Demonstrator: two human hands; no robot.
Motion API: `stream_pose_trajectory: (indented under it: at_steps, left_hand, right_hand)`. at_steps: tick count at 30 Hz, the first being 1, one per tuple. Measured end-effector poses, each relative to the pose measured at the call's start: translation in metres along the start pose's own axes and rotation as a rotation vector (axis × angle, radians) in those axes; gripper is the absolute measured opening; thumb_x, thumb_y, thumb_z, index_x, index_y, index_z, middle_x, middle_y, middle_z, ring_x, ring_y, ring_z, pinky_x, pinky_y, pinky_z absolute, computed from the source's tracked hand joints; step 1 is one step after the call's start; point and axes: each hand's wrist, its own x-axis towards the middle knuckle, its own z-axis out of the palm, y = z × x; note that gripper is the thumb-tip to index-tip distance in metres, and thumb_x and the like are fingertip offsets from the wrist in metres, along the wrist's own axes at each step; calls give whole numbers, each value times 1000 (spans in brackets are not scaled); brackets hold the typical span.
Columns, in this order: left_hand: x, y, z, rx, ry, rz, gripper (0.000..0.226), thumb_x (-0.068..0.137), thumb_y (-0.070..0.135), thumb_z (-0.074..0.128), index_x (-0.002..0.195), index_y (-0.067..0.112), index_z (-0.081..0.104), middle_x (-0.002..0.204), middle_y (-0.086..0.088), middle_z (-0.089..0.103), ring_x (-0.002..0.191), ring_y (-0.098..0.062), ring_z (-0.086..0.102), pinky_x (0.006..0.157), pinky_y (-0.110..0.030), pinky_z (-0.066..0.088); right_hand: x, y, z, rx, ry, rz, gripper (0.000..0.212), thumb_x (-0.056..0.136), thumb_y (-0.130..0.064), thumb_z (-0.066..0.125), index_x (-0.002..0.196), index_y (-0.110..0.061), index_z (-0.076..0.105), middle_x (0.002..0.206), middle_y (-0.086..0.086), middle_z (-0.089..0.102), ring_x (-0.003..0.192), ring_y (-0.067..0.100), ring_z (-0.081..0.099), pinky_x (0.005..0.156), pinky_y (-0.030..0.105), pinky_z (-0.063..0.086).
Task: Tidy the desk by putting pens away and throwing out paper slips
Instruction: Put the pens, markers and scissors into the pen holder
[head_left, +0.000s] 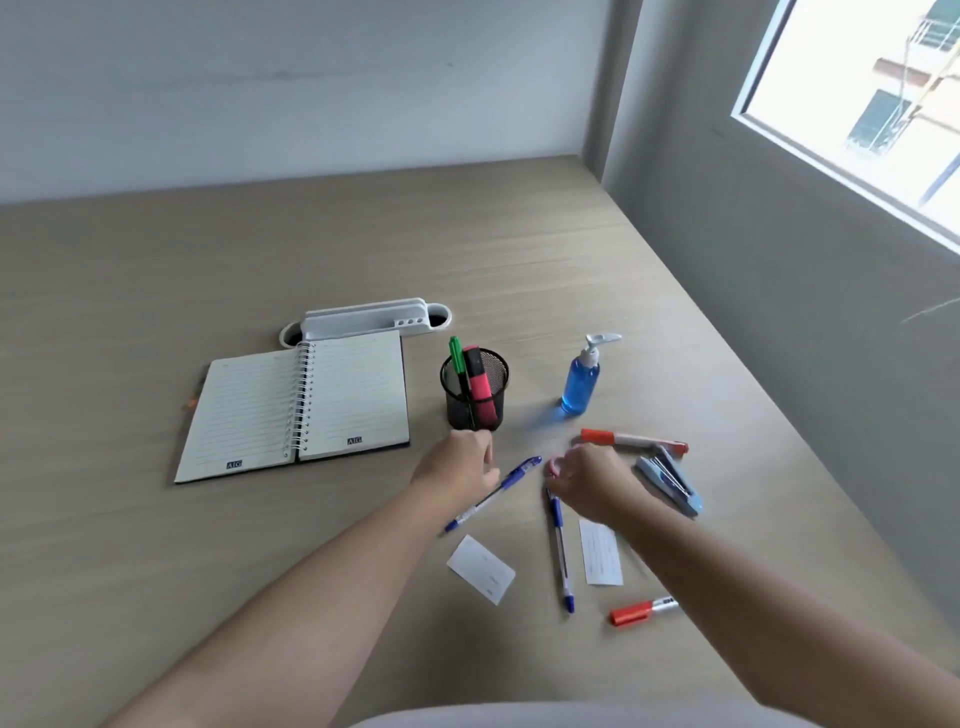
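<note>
A black mesh pen cup (475, 408) holds a green marker (457, 356) and a pink highlighter (479, 382). My left hand (460, 462) hovers just in front of the cup, fingers curled down, beside the upper part of a blue pen (517, 474) lying on the desk. My right hand (587, 480) is closed around a small pink thing (555, 466) above a second blue pen (560, 551). Two red-capped markers lie at the back (623, 439) and the front (636, 613). Two white paper slips (480, 569) (600, 552) lie flat between the pens.
An open spiral notebook (296, 405) lies to the left, with a white desk organiser (363, 322) behind it. A blue pump bottle (581, 387) stands right of the cup. A light-blue stapler (672, 483) lies right of my right hand. The wall and a window are on the right.
</note>
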Motion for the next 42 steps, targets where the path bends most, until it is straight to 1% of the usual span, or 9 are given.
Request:
stream_pose_trajectory:
  at_steps: [3, 8, 11, 15, 22, 28, 32, 37, 42]
  left_hand:
    - [-3, -11, 24, 66, -104, -106, 28, 83, 32, 64, 100, 11, 60, 106, -8, 65, 97, -29, 62, 79, -34, 51]
    - [3, -21, 41, 61, -162, -137, 18, 83, 24, 61, 95, 9, 63, 105, -10, 66, 98, -30, 62, 83, -38, 54]
    - [7, -22, 37, 42, -164, -97, 14, 80, 17, 59, 85, 6, 64, 98, -14, 69, 89, -31, 63, 77, -37, 54]
    - [-1, -28, 30, -6, -245, -50, 4, 72, 17, 61, 72, 14, 61, 79, -4, 65, 74, -23, 61, 66, -33, 51]
    - [12, -14, -66, -332, -15, -51, 7, 75, 19, 60, 73, 13, 58, 66, -3, 67, 66, -19, 68, 69, -32, 56]
    - [47, -8, -107, -569, 218, -72, 18, 87, 17, 54, 88, 1, 63, 64, -7, 67, 47, -6, 65, 73, -34, 61]
    - [65, -20, -97, -546, 241, -120, 18, 89, 18, 54, 87, 2, 60, 65, -3, 64, 48, -2, 65, 63, -18, 54]
    - [72, -35, -73, -509, 174, -179, 11, 85, 16, 59, 74, 14, 57, 71, -5, 66, 74, -23, 73, 80, -36, 59]
    - [73, -42, -69, -442, 240, -162, 24, 81, 22, 67, 98, 16, 52, 72, -3, 61, 69, -20, 61, 62, -29, 45]
  right_hand:
    - [-11, 5, 23, -85, -56, 1, 34, 78, -35, 62, 99, -8, 59, 97, 10, 57, 89, 25, 57, 67, 32, 46]
    - [-16, 7, 39, -65, -51, 6, 22, 82, -26, 61, 72, -9, 51, 74, 1, 45, 70, 20, 45, 57, 29, 37]
    - [-11, 7, 34, -20, -87, 50, 37, 79, -24, 63, 53, -13, 39, 57, 0, 41, 56, 19, 43, 43, 25, 30]
    - [-10, 5, 21, 84, -63, 82, 32, 72, -23, 64, 53, -7, 44, 57, 4, 44, 49, 17, 38, 44, 26, 31]
    - [24, -55, -74, 301, 264, -72, 26, 74, -21, 63, 61, 0, 58, 57, 10, 48, 56, 19, 41, 49, 26, 30]
    - [57, -95, -104, 372, 402, -207, 12, 80, -26, 63, 72, -17, 66, 58, -1, 53, 61, 20, 48, 52, 25, 32]
    - [76, -99, -89, 322, 384, -203, 14, 82, -25, 62, 81, -14, 70, 62, 2, 57, 64, 20, 49, 52, 27, 31]
    - [91, -85, -52, 287, 252, -151, 15, 81, -28, 62, 79, -15, 70, 70, 7, 63, 65, 24, 55, 53, 27, 37]
    - [96, -78, -35, 250, 179, -153, 17, 81, -27, 64, 86, -12, 69, 67, 2, 57, 62, 19, 50, 53, 25, 36]
